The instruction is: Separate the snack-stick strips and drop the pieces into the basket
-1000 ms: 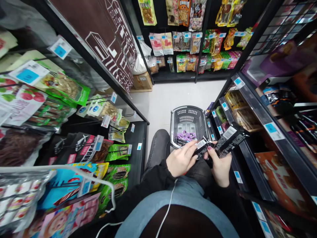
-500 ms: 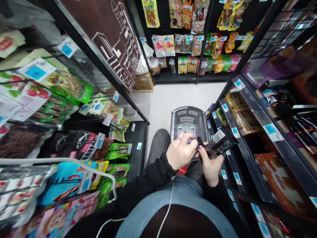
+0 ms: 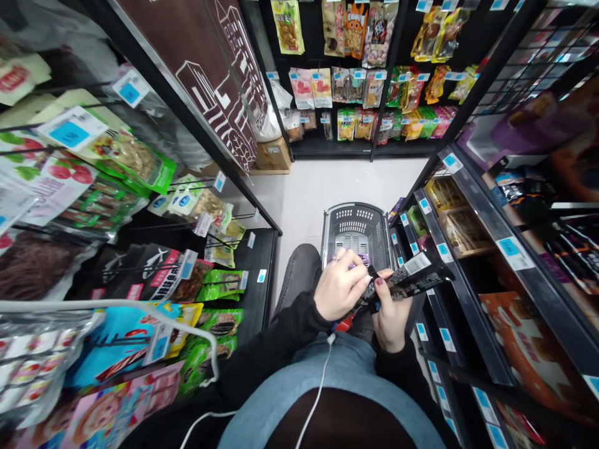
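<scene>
I crouch in a narrow shop aisle. Both hands meet over my lap on a stack of flat black snack packets [image 3: 412,279] with white barcode labels. My right hand [image 3: 392,313] grips the stack from below, thumb on top. Fingers of my left hand [image 3: 340,287], curled with a ring showing, pinch the stack's near left end. Just beyond the hands, a grey plastic shopping basket [image 3: 357,219] sits on the floor, most of its inside hidden by my left hand.
Hanging snack bags [image 3: 116,162] fill the pegboard rack on the left. Black shelves [image 3: 463,231] with blue price tags run along the right. More packets [image 3: 365,93] hang at the aisle's end above white floor [image 3: 327,181]. A cardboard box [image 3: 271,153] sits at the back.
The two separate packets have been brought together into one stack. Both hands drew nearer my body and the packets tilted flatter. My left hand now covers the purple items in the basket.
</scene>
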The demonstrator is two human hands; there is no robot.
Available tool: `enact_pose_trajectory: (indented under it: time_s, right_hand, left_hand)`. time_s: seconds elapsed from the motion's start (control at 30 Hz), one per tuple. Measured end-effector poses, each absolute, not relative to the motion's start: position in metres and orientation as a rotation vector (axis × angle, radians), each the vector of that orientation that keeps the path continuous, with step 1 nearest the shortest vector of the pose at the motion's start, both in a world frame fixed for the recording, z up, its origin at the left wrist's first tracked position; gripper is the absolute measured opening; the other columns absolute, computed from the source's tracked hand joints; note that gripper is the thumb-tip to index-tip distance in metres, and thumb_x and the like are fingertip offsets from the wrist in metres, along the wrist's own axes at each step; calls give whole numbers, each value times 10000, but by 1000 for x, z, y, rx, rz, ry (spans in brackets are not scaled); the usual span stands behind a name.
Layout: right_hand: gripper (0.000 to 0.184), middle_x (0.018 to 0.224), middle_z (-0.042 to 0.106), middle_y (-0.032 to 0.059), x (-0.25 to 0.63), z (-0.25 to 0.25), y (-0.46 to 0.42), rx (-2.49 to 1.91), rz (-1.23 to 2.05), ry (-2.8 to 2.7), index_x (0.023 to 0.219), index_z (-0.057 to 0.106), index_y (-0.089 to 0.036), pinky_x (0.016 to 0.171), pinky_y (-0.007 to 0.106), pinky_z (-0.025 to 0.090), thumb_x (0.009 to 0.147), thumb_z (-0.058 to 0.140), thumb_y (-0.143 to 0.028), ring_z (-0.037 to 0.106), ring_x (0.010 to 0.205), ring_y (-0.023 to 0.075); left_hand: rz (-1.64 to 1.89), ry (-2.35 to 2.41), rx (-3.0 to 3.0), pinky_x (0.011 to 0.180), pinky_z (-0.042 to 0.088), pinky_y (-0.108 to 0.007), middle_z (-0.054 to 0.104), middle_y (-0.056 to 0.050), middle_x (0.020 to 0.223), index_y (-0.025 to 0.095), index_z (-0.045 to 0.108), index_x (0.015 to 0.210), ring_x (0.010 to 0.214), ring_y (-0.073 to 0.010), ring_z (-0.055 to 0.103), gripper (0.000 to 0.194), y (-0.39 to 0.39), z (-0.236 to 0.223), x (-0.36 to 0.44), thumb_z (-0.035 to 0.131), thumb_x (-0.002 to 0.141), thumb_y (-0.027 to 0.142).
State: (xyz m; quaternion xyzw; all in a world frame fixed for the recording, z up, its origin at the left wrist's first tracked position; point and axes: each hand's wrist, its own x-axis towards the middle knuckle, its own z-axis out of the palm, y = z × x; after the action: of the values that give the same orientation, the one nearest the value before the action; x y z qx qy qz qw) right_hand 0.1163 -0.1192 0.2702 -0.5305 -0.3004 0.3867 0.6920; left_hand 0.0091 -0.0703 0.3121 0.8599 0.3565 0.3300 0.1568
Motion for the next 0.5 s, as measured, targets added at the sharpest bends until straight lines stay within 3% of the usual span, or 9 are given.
enact_pose_trajectory:
  time_s: [0.1, 0.27, 0.4, 0.5]
  right_hand:
    - [206, 814, 607, 31, 120, 270, -118, -1077, 1029, -621, 822, 545, -169, 735, 288, 486, 698, 627, -312, 593, 753, 137]
    - [242, 820, 606, 34, 128, 274, -112, -1031, 1166, -636, 834, 540, -177, 724, 303, 492, 689, 631, -348, 597, 757, 150]
    - [233, 831, 642, 41, 137, 278, -106, -1171, 1156, -754, 841, 587, -157, 760, 311, 483, 698, 633, -336, 611, 777, 158]
    - [218, 847, 657, 42, 143, 280, -103, -1285, 1079, -892, 833, 615, -149, 791, 308, 471, 700, 635, -321, 614, 793, 156]
  left_hand:
    - [929, 936, 2010, 688, 413, -285, 431, -38, 780, 152, 488, 638, 743, -138, 444, 299, -74, 302, 11, 364, 861, 307]
    - [853, 992, 1649, 595, 393, -234, 394, 1, 739, 151, 447, 628, 666, -108, 425, 338, -72, 291, 13, 518, 759, 455]
    - [684, 938, 1509, 554, 389, -220, 433, 34, 630, 151, 482, 725, 560, -86, 441, 284, -68, 293, 7, 486, 788, 428]
    - [613, 920, 1470, 548, 409, -226, 470, 39, 600, 146, 506, 740, 525, -86, 470, 259, -68, 293, 2, 567, 738, 398]
